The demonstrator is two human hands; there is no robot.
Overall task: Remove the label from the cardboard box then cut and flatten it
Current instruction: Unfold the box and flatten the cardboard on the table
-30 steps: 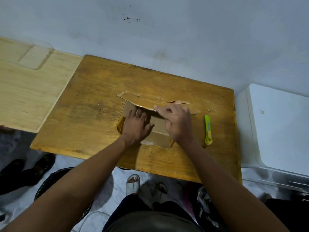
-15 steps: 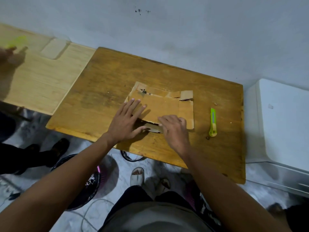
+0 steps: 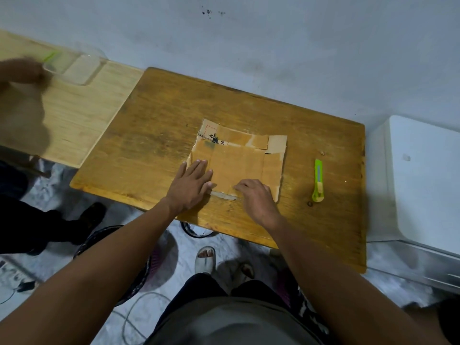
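Observation:
The cardboard box (image 3: 239, 160) lies flat on the brown wooden table (image 3: 159, 125), with brown tape strips and a black mark near its far left corner. My left hand (image 3: 190, 186) presses palm-down on its near left edge, fingers straight. My right hand (image 3: 256, 197) rests on the near right edge with fingers bent, fingertips on the cardboard. A pale torn strip (image 3: 224, 195) shows at the near edge between my hands. A green utility knife (image 3: 318, 180) lies on the table to the right of the box, apart from both hands.
A lighter wooden table (image 3: 74, 113) adjoins on the left, carrying a clear plastic tray (image 3: 77, 68); another person's blurred hand (image 3: 20, 70) is at that tray. A white appliance (image 3: 423, 185) stands to the right. A fan, cables and feet are on the floor below.
The box went from a raised, half-folded shape to lying flat under both hands. My hands slid to its near edge. Another person's hand came into view at the left.

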